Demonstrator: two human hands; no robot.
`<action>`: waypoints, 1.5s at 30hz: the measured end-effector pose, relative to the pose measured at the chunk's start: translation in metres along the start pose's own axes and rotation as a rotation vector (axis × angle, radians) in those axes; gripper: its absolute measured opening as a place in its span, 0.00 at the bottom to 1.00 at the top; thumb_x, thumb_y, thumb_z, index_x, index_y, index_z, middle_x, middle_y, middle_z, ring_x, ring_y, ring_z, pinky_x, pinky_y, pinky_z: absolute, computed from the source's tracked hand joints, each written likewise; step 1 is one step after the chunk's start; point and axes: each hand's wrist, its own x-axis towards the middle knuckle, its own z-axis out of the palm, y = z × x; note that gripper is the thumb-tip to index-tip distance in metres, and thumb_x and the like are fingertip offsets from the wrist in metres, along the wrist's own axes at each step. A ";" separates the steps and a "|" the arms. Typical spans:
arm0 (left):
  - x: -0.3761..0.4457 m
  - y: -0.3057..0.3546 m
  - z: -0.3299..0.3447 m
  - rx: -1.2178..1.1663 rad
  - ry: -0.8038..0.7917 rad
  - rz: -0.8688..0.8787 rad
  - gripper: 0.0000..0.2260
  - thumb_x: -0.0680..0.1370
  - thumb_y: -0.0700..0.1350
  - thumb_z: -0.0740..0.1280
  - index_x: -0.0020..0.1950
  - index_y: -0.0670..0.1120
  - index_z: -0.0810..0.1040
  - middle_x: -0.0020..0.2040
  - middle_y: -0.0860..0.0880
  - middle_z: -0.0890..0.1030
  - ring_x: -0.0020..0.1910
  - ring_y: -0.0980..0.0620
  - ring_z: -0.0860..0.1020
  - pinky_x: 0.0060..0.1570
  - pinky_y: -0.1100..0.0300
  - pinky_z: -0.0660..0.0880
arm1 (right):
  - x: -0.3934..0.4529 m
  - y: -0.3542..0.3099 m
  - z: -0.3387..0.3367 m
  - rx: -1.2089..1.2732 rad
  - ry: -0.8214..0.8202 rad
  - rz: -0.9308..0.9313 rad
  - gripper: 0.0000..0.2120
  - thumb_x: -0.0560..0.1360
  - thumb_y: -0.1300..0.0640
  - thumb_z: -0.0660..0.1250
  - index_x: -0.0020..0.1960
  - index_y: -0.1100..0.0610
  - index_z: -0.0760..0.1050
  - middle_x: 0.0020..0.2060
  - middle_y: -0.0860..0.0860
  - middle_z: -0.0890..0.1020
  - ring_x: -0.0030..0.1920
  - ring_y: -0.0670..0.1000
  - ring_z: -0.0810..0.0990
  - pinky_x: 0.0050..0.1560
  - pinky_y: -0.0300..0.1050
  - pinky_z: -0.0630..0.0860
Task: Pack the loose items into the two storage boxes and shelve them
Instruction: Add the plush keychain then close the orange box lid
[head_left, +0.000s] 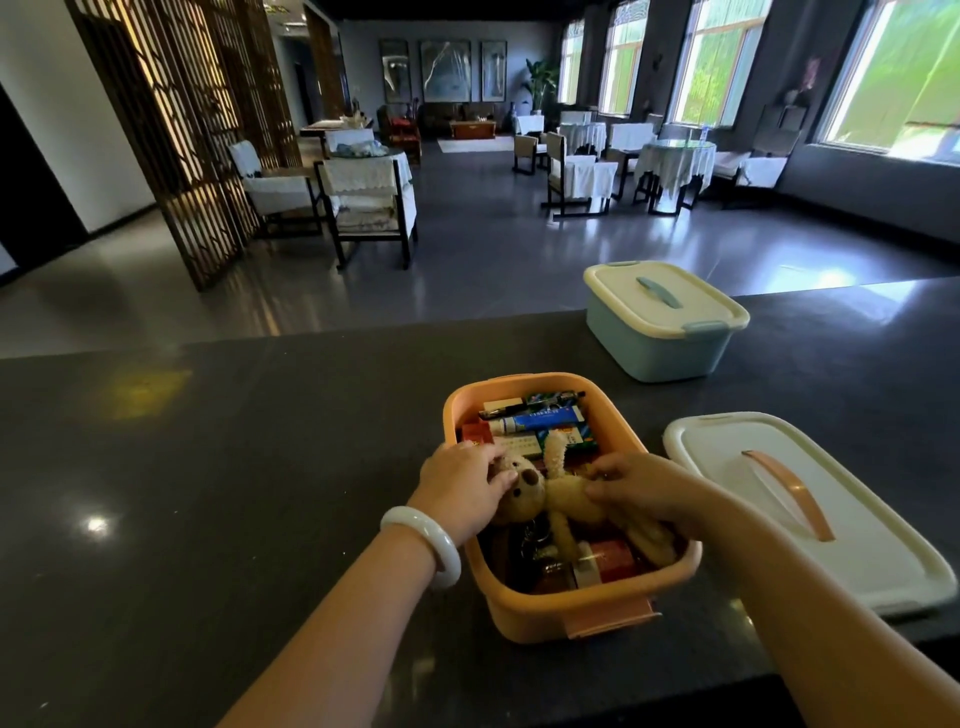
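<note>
An open orange storage box (597, 613) stands on the dark counter in front of me. Inside lie small cartons, a tube, pens and keys. A tan teddy bear (558, 499) lies on top of them. My left hand (462, 488), with a white bangle on the wrist, holds the bear's head. My right hand (639, 488) grips the bear's body and covers its lower part. The orange box's white lid (779, 525) with an orange handle lies flat to the right. A blue storage box (660, 348) with its cream lid closed stands further back on the right.
The dark counter (234, 467) stretches left and right, with its far edge behind the blue box. Beyond it is a room with chairs, tables and a wooden lattice screen (182, 130) at the left.
</note>
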 end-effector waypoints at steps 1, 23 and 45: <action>0.000 0.000 0.001 0.023 0.041 0.022 0.20 0.80 0.52 0.62 0.72 0.52 0.68 0.65 0.51 0.73 0.64 0.52 0.69 0.64 0.54 0.69 | 0.001 0.000 -0.001 0.000 -0.003 -0.007 0.04 0.78 0.49 0.64 0.51 0.42 0.76 0.50 0.47 0.79 0.49 0.46 0.79 0.42 0.38 0.73; -0.004 -0.010 0.017 0.065 0.114 0.299 0.16 0.78 0.47 0.66 0.66 0.55 0.74 0.63 0.58 0.74 0.64 0.61 0.69 0.68 0.58 0.66 | -0.001 0.007 0.018 -0.463 0.054 -0.149 0.20 0.69 0.50 0.74 0.52 0.38 0.66 0.45 0.41 0.74 0.44 0.41 0.75 0.37 0.34 0.69; -0.007 -0.014 0.026 0.032 0.159 0.208 0.18 0.77 0.48 0.67 0.66 0.58 0.73 0.64 0.60 0.74 0.61 0.68 0.63 0.68 0.62 0.52 | 0.016 0.005 0.047 -0.297 0.178 -0.319 0.28 0.73 0.47 0.70 0.68 0.36 0.61 0.57 0.39 0.67 0.56 0.42 0.73 0.58 0.41 0.75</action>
